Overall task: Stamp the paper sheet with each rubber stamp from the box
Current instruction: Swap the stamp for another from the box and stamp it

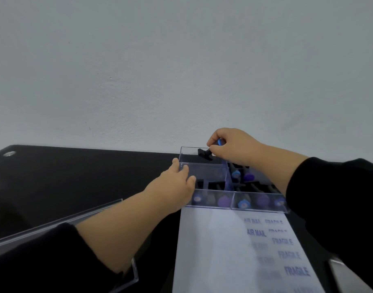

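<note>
Black rubber stamp [205, 154] with blue knob, tilted above clear compartment box's [204, 166] rear-left cell, pinched by right hand [232, 145]. Probably light, rigid; grip at knob. Left hand [177, 180] steadying box wall, fingers relaxed. Paper sheet [213, 250] just in front.

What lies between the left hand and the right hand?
In the head view, the far-left compartment of the clear box lies between the left hand and the right hand. It holds only the stamp that the right hand grips.
</note>
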A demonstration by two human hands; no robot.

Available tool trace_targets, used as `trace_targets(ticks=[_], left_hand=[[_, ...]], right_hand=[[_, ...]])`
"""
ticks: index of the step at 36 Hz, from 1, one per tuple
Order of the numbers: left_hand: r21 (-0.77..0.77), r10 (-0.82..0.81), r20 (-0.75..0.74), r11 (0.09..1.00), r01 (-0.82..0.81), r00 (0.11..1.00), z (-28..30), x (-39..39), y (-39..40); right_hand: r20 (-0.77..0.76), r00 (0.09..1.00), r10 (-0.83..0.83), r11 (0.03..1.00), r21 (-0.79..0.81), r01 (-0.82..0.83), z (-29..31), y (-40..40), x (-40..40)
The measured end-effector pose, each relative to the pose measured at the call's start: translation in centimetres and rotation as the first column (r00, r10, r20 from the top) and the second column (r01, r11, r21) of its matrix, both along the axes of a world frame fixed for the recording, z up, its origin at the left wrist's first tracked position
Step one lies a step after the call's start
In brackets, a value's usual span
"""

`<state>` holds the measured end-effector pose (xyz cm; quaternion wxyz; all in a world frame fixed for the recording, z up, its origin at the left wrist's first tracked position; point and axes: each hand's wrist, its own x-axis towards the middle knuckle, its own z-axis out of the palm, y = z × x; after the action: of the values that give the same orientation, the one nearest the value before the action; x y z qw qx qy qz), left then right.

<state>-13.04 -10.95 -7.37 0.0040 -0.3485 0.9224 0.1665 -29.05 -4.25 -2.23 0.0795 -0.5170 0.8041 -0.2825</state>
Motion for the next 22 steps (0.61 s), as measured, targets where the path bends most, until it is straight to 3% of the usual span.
trace_targets(ticks=[3,6,9,22], left_hand=[[-0.098,-0.073,0.08,0.992,0.081,0.994,0.2,0.4,0.5],[-0.03,-0.043,0.066,0.999,0.045,0.997,1.0,1.1,1.9],[-0.046,-0.107,0.149,0.992,0.115,0.983,1.9,1.9,3.9],[-0.06,-0.236,0.243,0.964,0.257,0.941,3.2,6.9,12.6]], right_hand=[[-0.016,1.0,-0.02,1.0,0.001,0.02,1.4,2.3,0.5],[-0.026,0.999,-0.037,0.999,0.001,0.037,2.7,4.8,1.2],[-0.027,0.997,-0.067,0.998,0.015,0.067,3.6,7.2,2.3],[0.16,0.96,-0.231,0.964,-0.093,0.248,5.0,18.5,8.9]])
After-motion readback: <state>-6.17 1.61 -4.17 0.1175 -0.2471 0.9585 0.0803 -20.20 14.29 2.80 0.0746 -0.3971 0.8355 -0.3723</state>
